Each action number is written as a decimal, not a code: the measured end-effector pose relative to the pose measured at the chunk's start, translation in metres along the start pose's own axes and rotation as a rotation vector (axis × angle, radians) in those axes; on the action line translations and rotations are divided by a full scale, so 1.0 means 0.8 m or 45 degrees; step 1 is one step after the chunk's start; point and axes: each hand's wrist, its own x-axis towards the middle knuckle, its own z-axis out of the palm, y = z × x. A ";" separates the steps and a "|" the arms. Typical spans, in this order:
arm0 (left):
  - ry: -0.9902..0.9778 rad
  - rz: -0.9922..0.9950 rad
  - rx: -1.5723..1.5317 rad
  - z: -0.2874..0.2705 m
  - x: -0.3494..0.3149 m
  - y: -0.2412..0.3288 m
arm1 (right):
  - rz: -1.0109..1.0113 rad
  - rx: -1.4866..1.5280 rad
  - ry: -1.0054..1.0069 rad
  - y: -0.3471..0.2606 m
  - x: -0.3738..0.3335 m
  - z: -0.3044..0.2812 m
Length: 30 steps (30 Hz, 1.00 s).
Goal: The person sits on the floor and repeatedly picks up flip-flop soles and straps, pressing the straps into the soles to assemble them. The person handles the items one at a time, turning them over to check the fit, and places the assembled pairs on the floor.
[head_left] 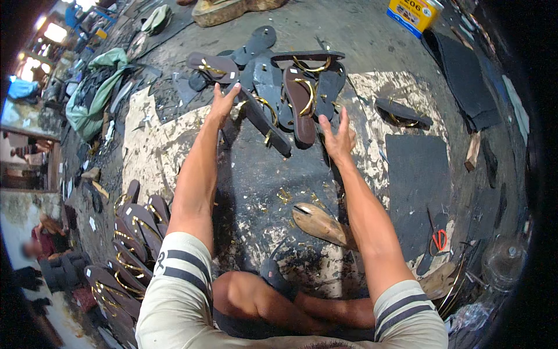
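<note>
Both my arms reach forward to a heap of sandals. My left hand (222, 106) is open, thumb and finger spread, at the heap's left side. Its thumb tip is close to the upper end of a dark sandal (264, 123) tipped on its edge; I cannot tell whether they touch. My right hand (339, 141) is open too, fingers apart, just right of a brown sandal with gold straps (302, 110). Another brown sandal (214, 67) lies beyond my left hand. Loose dark soles (267, 78) lie beneath and behind these.
A wooden shoe last (319, 224) lies before my legs. Finished-looking sandals (136, 232) stand in rows at left. On the right are a single sandal (404, 112), a black sheet (418, 174), orange-handled scissors (439, 239) and a yellow-blue can (414, 14).
</note>
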 end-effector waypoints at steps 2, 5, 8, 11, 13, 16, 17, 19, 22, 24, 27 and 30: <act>-0.123 -0.026 -0.053 0.018 -0.007 0.013 | 0.063 -0.182 -0.073 -0.012 0.006 -0.002; -0.315 -0.031 -0.241 0.060 -0.046 0.046 | 0.049 -0.074 -0.176 -0.011 0.018 -0.010; -0.268 -0.118 -0.316 0.085 -0.067 0.037 | 0.010 0.321 -0.311 -0.014 0.044 -0.029; -0.294 -0.121 -0.350 0.098 -0.117 0.022 | 0.013 0.749 -0.357 -0.039 0.014 -0.061; -0.387 -0.243 -0.480 0.107 -0.197 0.050 | 0.093 0.571 -0.451 -0.038 -0.022 -0.129; -0.793 -0.053 -0.325 0.102 -0.288 0.018 | 0.154 0.435 -0.485 -0.018 -0.070 -0.252; -0.997 -0.091 -0.149 0.090 -0.292 0.025 | 0.163 0.514 -0.416 -0.009 -0.081 -0.292; -1.162 0.148 0.368 0.050 -0.263 0.035 | 0.294 0.229 -0.109 0.025 -0.069 -0.342; -0.441 0.537 0.428 0.051 -0.132 0.060 | 0.281 0.110 0.006 0.111 -0.038 -0.342; -0.068 0.797 0.626 -0.002 -0.011 0.047 | 0.056 0.174 -0.155 0.112 0.005 -0.260; 0.114 0.795 1.153 -0.029 0.073 0.070 | 0.025 -0.871 0.054 0.085 -0.010 -0.154; 0.124 0.790 1.462 0.008 0.117 0.100 | -0.062 -0.469 0.056 0.108 -0.020 -0.172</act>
